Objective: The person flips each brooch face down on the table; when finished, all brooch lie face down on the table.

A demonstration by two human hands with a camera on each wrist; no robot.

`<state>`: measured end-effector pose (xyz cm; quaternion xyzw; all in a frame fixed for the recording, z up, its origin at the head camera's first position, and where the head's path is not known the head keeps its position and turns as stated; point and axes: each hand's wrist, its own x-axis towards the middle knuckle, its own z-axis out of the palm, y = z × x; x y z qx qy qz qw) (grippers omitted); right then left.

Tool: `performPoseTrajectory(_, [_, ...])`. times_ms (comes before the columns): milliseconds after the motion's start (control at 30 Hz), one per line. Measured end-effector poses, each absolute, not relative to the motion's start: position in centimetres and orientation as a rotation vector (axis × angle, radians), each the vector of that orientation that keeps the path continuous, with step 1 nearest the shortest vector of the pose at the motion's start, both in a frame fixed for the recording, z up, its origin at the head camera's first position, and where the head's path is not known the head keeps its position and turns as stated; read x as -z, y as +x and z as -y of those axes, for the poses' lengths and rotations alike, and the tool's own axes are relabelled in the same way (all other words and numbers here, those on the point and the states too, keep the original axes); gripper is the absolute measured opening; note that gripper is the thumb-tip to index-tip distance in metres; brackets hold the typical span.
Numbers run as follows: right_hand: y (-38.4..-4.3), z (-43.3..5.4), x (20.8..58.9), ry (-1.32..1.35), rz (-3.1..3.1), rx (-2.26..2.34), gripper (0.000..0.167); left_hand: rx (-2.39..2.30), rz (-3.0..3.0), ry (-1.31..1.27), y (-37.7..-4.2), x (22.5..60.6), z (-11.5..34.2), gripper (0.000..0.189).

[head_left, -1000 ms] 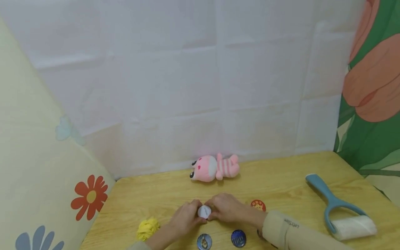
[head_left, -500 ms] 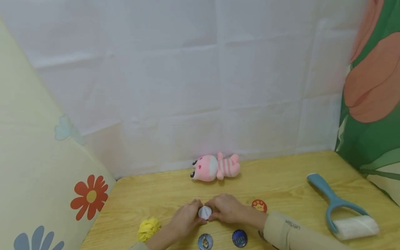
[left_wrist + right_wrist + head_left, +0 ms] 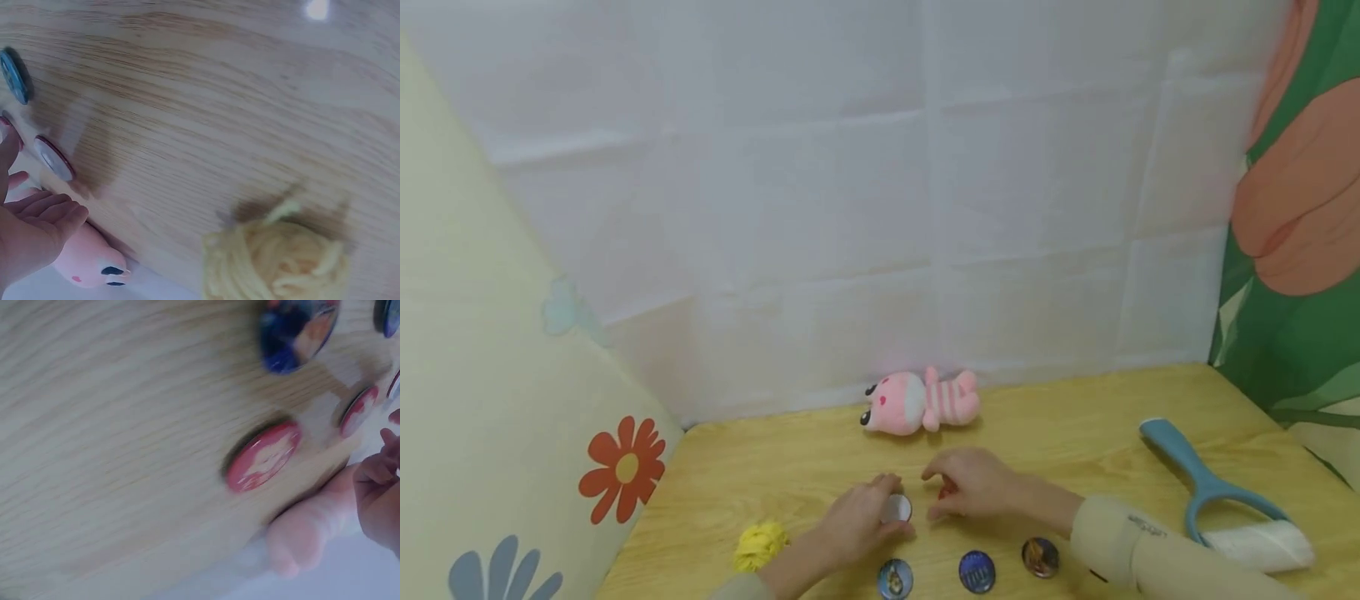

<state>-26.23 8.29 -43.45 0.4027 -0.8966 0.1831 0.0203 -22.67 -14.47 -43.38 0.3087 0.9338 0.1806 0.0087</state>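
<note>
Five fingers of my left hand (image 3: 857, 518) curve loosely beside a round white badge (image 3: 898, 508), thumb and fingertips apart; in the left wrist view the badge (image 3: 55, 159) lies on the wood with a red rim. Reaching from the right, my right hand (image 3: 976, 483) has its thumb and index finger spread over a red badge (image 3: 947, 489). In the right wrist view that red badge (image 3: 359, 412) sits apart from the fingers, and a second red badge (image 3: 265, 456) lies closer to the camera, hidden by my forearm in the head view.
Toward the front are a light-blue badge (image 3: 895, 578), a dark-blue badge (image 3: 977, 572) and a brown-patterned badge (image 3: 1040, 557). A yellow bundle (image 3: 760, 546) sits left, a pink plush toy (image 3: 921, 402) at the back, a blue-handled lint roller (image 3: 1198, 483) right. White cloth (image 3: 880, 208) hangs behind the table.
Both hands were at the white badge; my right hand has left it and moved right. The red badge between its fingers and the brown-patterned one now show; the other red badge is covered.
</note>
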Motion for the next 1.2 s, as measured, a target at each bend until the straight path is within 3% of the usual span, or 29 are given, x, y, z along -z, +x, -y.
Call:
performPoseTrajectory(400, [-26.2, -11.3, 43.8, 1.251, 2.809, -0.420, 0.070, -0.527, -2.898, 0.977, -22.6, 43.5, 10.5, 0.051])
performPoseTrajectory(733, [-25.6, -12.0, 44.0, 1.231, 2.838, -0.489, 0.061, -0.419, -2.926, 0.940, -22.4, 44.2, 9.2, 0.056])
performPoseTrajectory(1200, [-25.6, -11.9, 44.7, 1.212, 2.769, -0.549, 0.047, -0.415, -2.976, 0.974, -22.4, 44.6, 8.8, 0.048])
